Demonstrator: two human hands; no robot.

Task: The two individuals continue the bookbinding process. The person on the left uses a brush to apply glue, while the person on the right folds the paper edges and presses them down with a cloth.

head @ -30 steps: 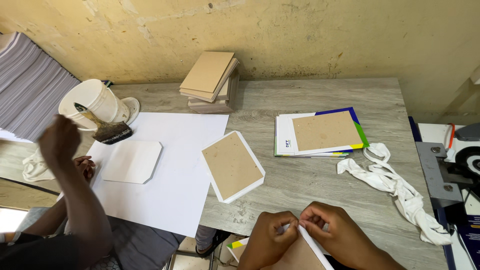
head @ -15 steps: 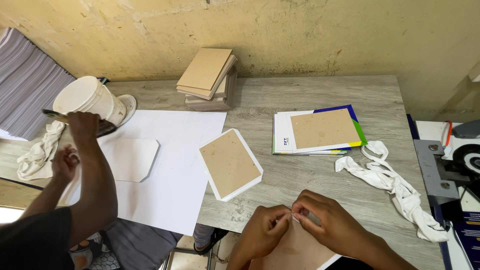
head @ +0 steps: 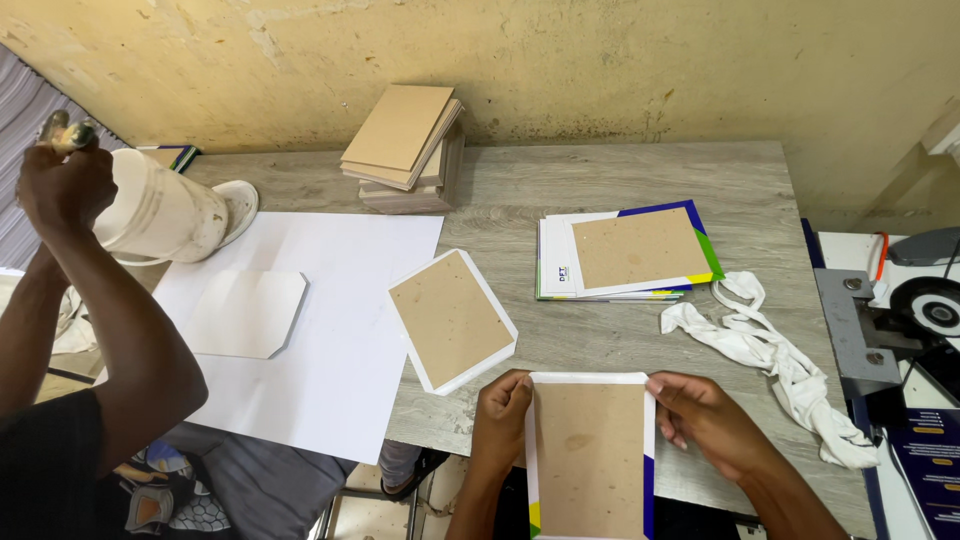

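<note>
While both hands pinch only its upper corners, the brown rectangular cardboard panel backed by a white paper sheet with blue and yellow-green edges [head: 590,455] could, in my judgement, slide off square: the board seems to lie loose on the paper, so an uneven tug from either side would skew the white margin or crease the folded top strip. Its lower part also appears to overhang the near edge of the grey wood-grain table [head: 600,190], so a slack grip might let it tip toward the lap.

The left hand [head: 503,412] has its fingers closed on the panel's upper left corner; the right hand [head: 712,418] grips the upper right corner likewise. The panel lies flat between the 2 hands, just right of a similar brown board on white paper [head: 452,320].

A co-worker's hand [head: 65,185] is raised beside a white plastic tub [head: 160,212], well apart.
</note>
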